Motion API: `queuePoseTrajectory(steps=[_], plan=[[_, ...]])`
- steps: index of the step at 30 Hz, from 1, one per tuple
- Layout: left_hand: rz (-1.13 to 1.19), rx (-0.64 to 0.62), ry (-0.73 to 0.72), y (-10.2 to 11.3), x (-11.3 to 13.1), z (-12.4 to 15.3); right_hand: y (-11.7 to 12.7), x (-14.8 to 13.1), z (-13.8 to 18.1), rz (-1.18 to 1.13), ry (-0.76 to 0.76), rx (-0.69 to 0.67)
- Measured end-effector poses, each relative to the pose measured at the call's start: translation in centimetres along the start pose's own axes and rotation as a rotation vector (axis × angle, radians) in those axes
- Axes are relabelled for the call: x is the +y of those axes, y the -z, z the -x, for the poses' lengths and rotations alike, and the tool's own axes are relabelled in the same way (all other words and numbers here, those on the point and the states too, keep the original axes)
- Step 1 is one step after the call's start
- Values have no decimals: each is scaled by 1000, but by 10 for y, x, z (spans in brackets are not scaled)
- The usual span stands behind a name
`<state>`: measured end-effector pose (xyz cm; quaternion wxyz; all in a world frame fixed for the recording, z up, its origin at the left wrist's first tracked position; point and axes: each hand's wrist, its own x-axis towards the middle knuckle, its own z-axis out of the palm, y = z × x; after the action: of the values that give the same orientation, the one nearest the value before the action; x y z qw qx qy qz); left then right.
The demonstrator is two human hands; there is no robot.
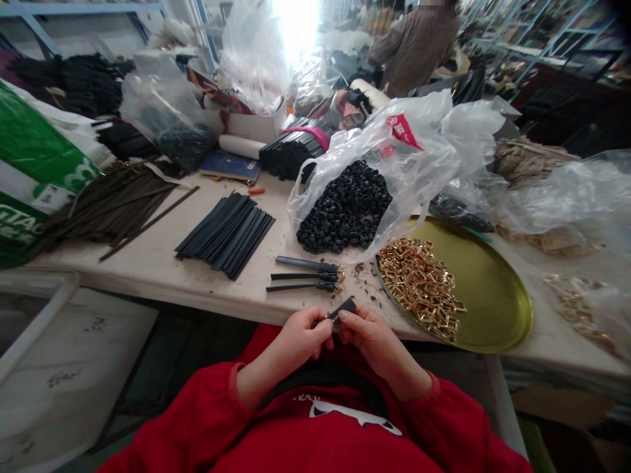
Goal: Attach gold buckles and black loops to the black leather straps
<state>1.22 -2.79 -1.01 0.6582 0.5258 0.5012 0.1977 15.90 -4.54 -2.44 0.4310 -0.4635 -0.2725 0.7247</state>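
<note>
Close in front of my body, at the table's front edge, both hands pinch one short black strap point(347, 305) with a bit of gold metal on it. My left hand point(306, 330) grips the end by the metal; fingers hide most of that part. My right hand point(367, 330) has thumb and fingers closed on the strap's other side. Just beyond lie three black straps with gold buckles point(306, 265), side by side. A pile of plain black straps point(224, 233) is to their left. Gold buckles point(419, 282) are heaped on a round gold tray point(493, 289) at the right.
Behind the three straps, a clear plastic bag point(424, 157) spills small black loops point(345, 207). Brown strips point(118, 203) and a green bag point(39, 177) are at left. Farther back are a blue notebook point(231, 167) and a banded black bundle point(290, 154). A person point(419, 43) stands beyond the table.
</note>
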Motion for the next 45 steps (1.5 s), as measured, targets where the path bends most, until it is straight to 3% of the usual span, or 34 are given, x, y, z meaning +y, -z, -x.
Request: queuePoseTrajectory(steps=[5,10,13,21,26,29,32,35,38,41,45], plan=[[20,27,20,-1,-1,0,-1,1,-1,168,48,28],[-9,81,-30,-4,-8,-1,0,10,0,874,528,273],[-109,135,-81,-4,-12,0,0,12,2,1036,681,278],[-183,34,-104,1,-1,12,-1,-3,9,537,250,72],[-224,86,-98,7,2,4,-5,-5,8,581,307,21],[-257,146,-116,10,4,-4,-2,-14,4,697,318,-62],[-327,128,-232,15,8,-11,8,-35,-13,852,339,-145],[-332,117,-252,22,10,-20,22,-57,-50,1038,504,53],[-202,144,-192,29,8,-29,31,-69,-93,1435,620,267],[-81,120,-141,34,4,-36,34,-68,-122,1742,543,276],[-14,119,-102,34,1,-40,37,-59,-128,1757,534,246]])
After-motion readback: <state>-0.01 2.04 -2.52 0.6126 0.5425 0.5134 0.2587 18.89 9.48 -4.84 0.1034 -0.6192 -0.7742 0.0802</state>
